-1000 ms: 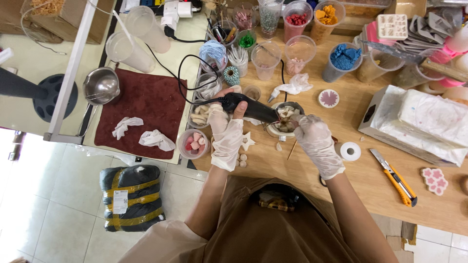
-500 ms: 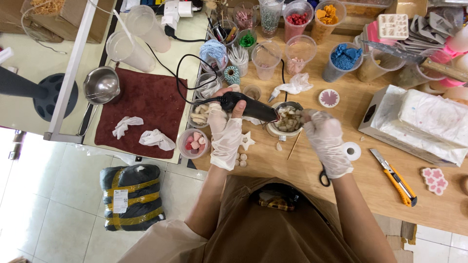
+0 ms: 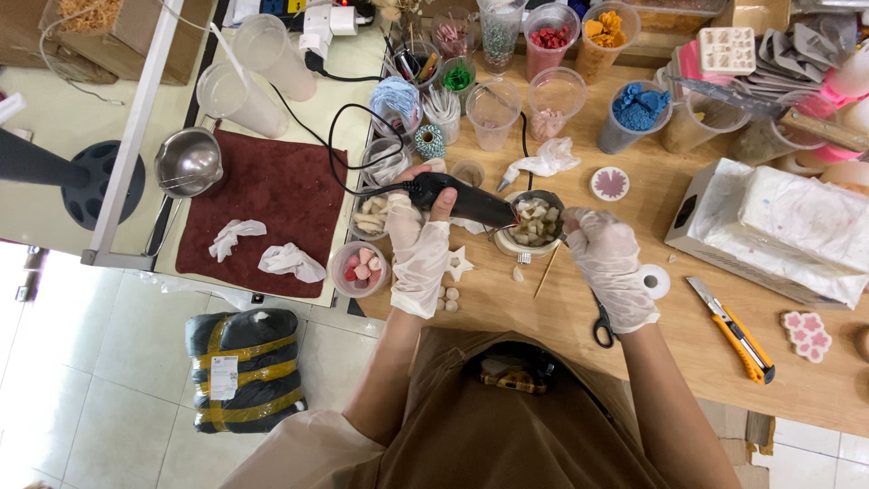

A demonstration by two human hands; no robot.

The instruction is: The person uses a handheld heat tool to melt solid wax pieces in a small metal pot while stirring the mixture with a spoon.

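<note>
Left hand: my left hand [image 3: 418, 258], in a thin translucent glove, is closed around the handle of the black corded heat gun [image 3: 453, 196], thumb laid along its top.
Heat gun: I hold it level, nozzle toward the small metal pot of pale wax chunks [image 3: 534, 220]; the nozzle tip sits right at the pot's rim, and its black cable [image 3: 348, 136] loops off toward the far edge of the tabletop.
Right hand: my right hand [image 3: 615, 272], also gloved, is curled beside the pot, fingers closed at its rim; I cannot tell whether it grips a handle there.
Pot: it stands near the middle of the wooden tabletop [image 3: 815, 380], a little in from the near edge, between my two hands.
Near the pot: a thin wooden stick [image 3: 545, 272] lies just beside it; a white star-shaped wax piece [image 3: 458, 263] and several small round pale beads [image 3: 445, 296] lie by my left wrist.
Left edge: a clear plastic cup of pink and white wax pieces [image 3: 359, 268] stands close to my left hand.
Near edge: black-handled scissors [image 3: 603, 324] lie partly under my right forearm; an orange utility knife [image 3: 731, 317] lies well to the right.
Far edge: a row of clear plastic cups holding coloured materials, among them blue chips [image 3: 638, 101] and red bits [image 3: 550, 38].
Beside the tabletop: a dark red mat [image 3: 272, 195] carries crumpled white tissues [image 3: 290, 261], a steel pitcher [image 3: 187, 162] just at its corner.
</note>
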